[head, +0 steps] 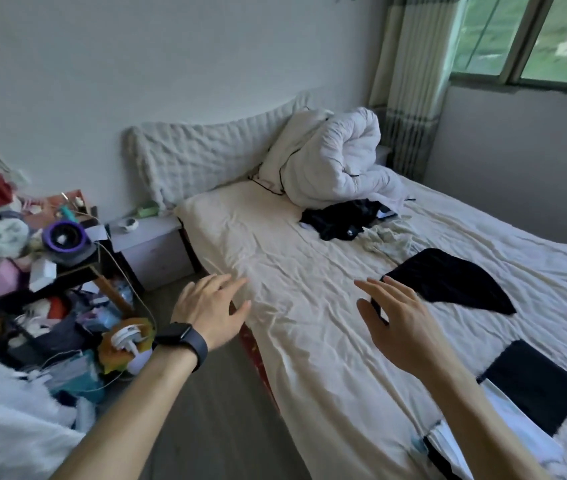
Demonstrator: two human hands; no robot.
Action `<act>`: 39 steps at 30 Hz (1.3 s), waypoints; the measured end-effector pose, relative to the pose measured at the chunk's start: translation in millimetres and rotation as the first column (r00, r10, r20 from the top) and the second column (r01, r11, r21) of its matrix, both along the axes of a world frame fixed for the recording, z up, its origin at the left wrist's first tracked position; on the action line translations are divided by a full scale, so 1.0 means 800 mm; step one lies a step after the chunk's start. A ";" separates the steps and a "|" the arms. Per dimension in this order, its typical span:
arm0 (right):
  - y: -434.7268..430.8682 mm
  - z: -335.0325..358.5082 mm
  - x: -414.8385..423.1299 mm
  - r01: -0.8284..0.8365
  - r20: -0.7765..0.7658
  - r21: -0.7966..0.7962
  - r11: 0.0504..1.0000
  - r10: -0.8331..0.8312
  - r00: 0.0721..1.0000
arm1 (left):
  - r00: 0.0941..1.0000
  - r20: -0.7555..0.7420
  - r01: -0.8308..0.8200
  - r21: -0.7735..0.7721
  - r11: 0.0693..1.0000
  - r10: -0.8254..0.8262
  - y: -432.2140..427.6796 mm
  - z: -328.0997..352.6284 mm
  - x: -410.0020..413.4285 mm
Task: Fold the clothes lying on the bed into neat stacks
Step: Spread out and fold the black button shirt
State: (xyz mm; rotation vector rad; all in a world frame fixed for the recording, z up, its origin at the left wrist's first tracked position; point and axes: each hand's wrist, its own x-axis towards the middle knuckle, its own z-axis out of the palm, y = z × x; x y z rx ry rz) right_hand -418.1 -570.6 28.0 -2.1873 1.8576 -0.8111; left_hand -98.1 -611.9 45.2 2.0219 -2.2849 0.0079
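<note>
Head view: left hand (209, 306) and right hand (400, 323) hover over the bed (310, 341), each grip released, fingers spread. A black garment (448, 278) lies flat just beyond the right hand; it looks light and limp, best pinched at two hem corners.

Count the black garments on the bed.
3: crumpled black pile by the duvet, flat black cloth beyond the right hand, folded black piece nearest. The pile may hide more.
</note>
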 end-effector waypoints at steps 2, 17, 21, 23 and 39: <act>-0.049 0.005 0.023 0.012 -0.015 -0.038 0.999 -0.012 1.000 | 0.999 -0.034 0.023 -0.010 1.000 -0.024 -0.052 0.006 0.022; -0.333 -0.071 0.181 0.250 -0.042 0.185 0.950 -0.246 0.968 | 0.962 -0.139 0.257 0.160 0.953 -0.236 -0.431 -0.077 0.156; -0.394 -0.092 0.216 0.345 -0.071 0.300 0.889 -0.340 0.938 | 0.938 -0.169 0.340 0.267 0.902 -0.303 -0.515 -0.110 0.169; -0.419 -0.105 0.228 0.364 -0.060 0.350 0.863 -0.368 0.928 | 0.928 -0.179 0.368 0.318 0.874 -0.326 -0.553 -0.126 0.169; -0.725 -0.365 0.176 0.324 -0.064 0.709 0.626 -0.400 0.914 | 0.811 0.019 0.423 0.672 0.608 -0.585 -0.876 -0.298 0.046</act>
